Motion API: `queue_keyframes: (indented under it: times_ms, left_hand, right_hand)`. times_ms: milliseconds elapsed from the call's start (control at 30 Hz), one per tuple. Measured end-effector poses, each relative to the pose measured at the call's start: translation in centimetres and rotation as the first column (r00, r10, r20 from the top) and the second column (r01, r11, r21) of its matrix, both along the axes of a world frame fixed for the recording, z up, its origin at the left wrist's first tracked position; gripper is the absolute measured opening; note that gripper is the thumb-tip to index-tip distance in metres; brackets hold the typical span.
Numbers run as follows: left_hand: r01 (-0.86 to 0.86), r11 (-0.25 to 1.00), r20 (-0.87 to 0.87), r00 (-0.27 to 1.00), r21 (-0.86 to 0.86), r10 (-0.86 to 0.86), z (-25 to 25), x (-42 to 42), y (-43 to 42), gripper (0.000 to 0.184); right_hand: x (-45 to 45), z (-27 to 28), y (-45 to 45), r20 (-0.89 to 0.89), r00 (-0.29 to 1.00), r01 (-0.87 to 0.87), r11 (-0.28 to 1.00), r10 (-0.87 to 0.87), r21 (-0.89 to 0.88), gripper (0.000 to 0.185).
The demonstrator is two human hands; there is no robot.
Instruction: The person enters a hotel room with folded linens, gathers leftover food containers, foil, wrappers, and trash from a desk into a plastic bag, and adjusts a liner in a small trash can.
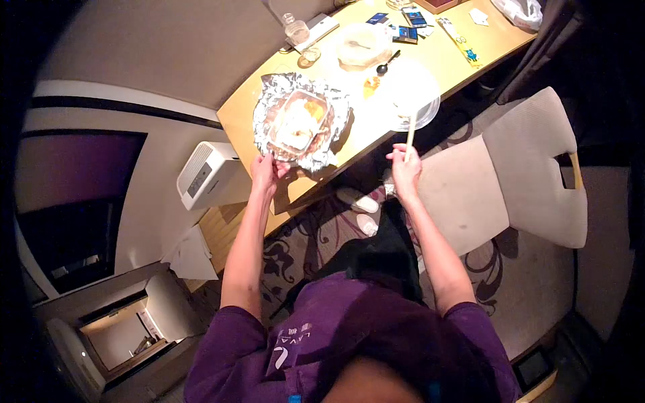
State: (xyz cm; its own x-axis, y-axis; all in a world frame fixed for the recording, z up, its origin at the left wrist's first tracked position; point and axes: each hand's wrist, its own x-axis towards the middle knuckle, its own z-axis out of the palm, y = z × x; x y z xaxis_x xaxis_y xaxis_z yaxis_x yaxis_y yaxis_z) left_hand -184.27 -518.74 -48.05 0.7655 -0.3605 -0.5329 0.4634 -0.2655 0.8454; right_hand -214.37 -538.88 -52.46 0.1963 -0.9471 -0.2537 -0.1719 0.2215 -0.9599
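Note:
My left hand [269, 172] grips the near edge of crumpled foil [269, 94]. On the foil sits a clear rectangular container [300, 121] with pale and orange food. My right hand [406, 166] holds a pale stick-like utensil [410, 138], upright over the table edge. Past its tip is a round clear plastic lid or bowl [427, 114], washed out by glare. A black spoon [388, 62] lies farther back, near an orange spill [371, 84] and a large round bowl [363, 46].
The wooden table [236, 111] also bears a glass bottle [295, 29], dark cards [404, 34], a yellow packet [459, 41] and a plastic bag [521, 12]. A beige chair [463, 188] stands at my right; a white appliance [209, 176] is at the left.

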Motion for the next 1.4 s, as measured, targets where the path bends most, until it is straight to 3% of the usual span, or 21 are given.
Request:
queue_keyframes:
  times_ms: [100,167,267,300,367,433,500,633,733,800,867,933,967,1067,1133,1200,1233,1300,1333,1367,1400]
  left_hand:
    - [0.018,0.996,0.059,0.998,0.087,-0.023,0.9,-0.5,2.2,0.008]
    - [0.025,0.995,0.085,0.996,0.095,-0.033,0.7,-0.3,3.4,0.008]
    - [-0.057,0.99,0.003,0.998,-0.132,0.058,2.9,-2.6,4.2,0.01]
    - [-0.116,0.986,-0.061,0.992,-0.117,0.109,3.6,-3.8,4.4,0.01]
    - [-0.027,0.922,-0.333,0.936,-0.386,-0.112,0.5,-4.3,7.4,0.013]
    - [-0.107,0.953,-0.417,0.909,-0.285,-0.023,3.3,-8.6,5.2,0.017]
    - [-0.05,0.92,-0.465,0.872,-0.388,-0.149,3.3,-10.6,4.9,0.027]
    - [-0.059,0.916,-0.494,0.854,-0.397,-0.16,2.7,-11.6,4.0,0.026]
    - [-0.086,0.937,-0.456,0.886,-0.339,-0.084,3.1,-11.6,3.6,0.029]
    - [-0.099,0.918,-0.473,0.875,-0.384,-0.103,4.5,-11.7,2.9,0.029]
    - [-0.22,0.857,-0.554,0.828,-0.466,-0.089,5.4,-11.7,2.2,0.028]
    - [-0.45,0.83,-0.723,0.686,-0.33,0.084,3.8,-10.5,2.8,0.024]
    - [-0.506,0.782,-0.739,0.668,-0.364,0.088,2.9,-9.5,3.2,0.019]
    - [-0.523,0.736,-0.615,0.767,-0.43,0.185,5.5,-8.9,1.5,0.005]
    - [-0.309,0.87,-0.332,0.926,-0.386,0.181,6.9,-9.1,0.1,0.023]
    - [-0.055,0.97,0.098,0.992,-0.235,0.08,5.2,-9.5,-0.4,0.049]
    - [-0.056,0.972,0.099,0.992,-0.23,0.08,3.8,-9.2,0.2,0.049]
    - [0.211,0.973,0.404,0.885,0.096,-0.232,4.0,-9.1,-0.1,0.056]
    - [0.251,0.936,0.455,0.823,0.249,-0.341,4.3,-9.0,-0.1,0.058]
    - [0.251,0.936,0.453,0.824,0.248,-0.341,4.4,-8.7,-0.5,0.058]
    - [0.237,0.857,0.548,0.683,0.458,-0.482,4.6,-8.5,-1.0,0.058]
  right_hand:
    - [-0.6,-2.5,-2.7,0.007,0.984,0.18,0.982,-0.179,-0.051,0.03]
    - [-0.9,-2.5,-5.3,0.05,0.977,0.196,0.961,-0.209,0.193,0.038]
    - [-1.0,-1.3,-6.9,-0.01,0.967,0.253,0.951,-0.255,0.177,0.041]
    - [-0.7,-1.0,-6.9,-0.1,0.948,0.303,0.953,-0.302,-0.007,0.039]
    - [-0.9,0.5,-5.6,-0.089,0.923,0.368,0.926,-0.375,-0.086,0.025]
    - [-1.0,1.0,-3.8,-0.021,0.988,0.155,0.986,-0.156,-0.061,0.023]
    - [0.8,2.6,-1.3,-0.063,0.995,-0.084,0.979,0.074,-0.183,0.027]
    - [5.1,1.2,0.7,0.067,0.945,-0.321,0.947,0.319,0.014,0.038]
    - [7.0,5.7,0.7,0.327,0.901,-0.398,0.842,0.284,0.365,0.054]
    - [7.6,5.9,0.3,0.467,0.851,-0.459,0.774,0.242,0.435,0.058]
    - [8.2,5.7,0.4,0.329,0.907,-0.392,0.812,0.263,0.433,0.047]
    - [9.1,5.2,0.6,0.2,0.944,-0.317,0.886,0.262,0.339,0.029]
    - [9.5,4.6,0.6,0.16,0.957,-0.275,0.927,0.24,0.254,0.018]
    - [9.9,6.3,0.1,0.214,0.922,-0.371,0.894,0.322,0.252,0.017]
    - [10.6,5.8,-0.1,0.246,0.906,-0.404,0.877,0.344,0.26,0.016]
    - [10.5,5.9,-0.1,0.265,0.895,-0.42,0.876,0.357,0.238,0.016]
    - [10.6,5.8,0.1,0.292,0.885,-0.43,0.879,0.364,0.206,0.017]
    - [10.4,5.6,0.3,0.303,0.86,-0.48,0.852,0.411,0.208,0.019]
    - [10.5,5.5,0.1,0.31,0.835,-0.525,0.826,0.454,0.204,0.021]
    - [10.8,5.1,0.0,0.308,0.836,-0.525,0.826,0.455,0.205,0.021]
    - [11.1,4.7,0.0,0.273,0.829,-0.538,0.829,0.488,0.152,0.022]
